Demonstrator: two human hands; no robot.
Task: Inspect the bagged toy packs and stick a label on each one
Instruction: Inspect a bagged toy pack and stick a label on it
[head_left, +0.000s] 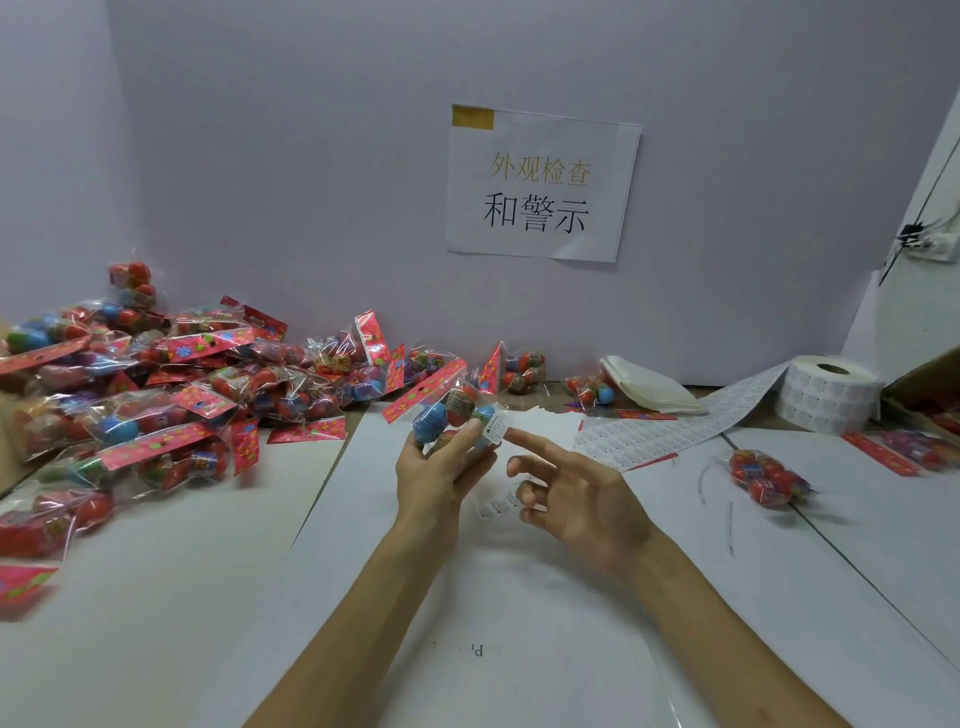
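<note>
held toy pack (451, 408) lower part hidden behind left hand (436, 470) | label (496, 427) print too small to read | loose toy pack (764, 479) blurred | cardboard box (935, 373) cut by right edge

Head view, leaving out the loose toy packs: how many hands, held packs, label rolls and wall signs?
Hands: 2, left hand and right hand
Held toy pack: 1
Label roll: 1
Wall sign: 1
Total: 5
</note>
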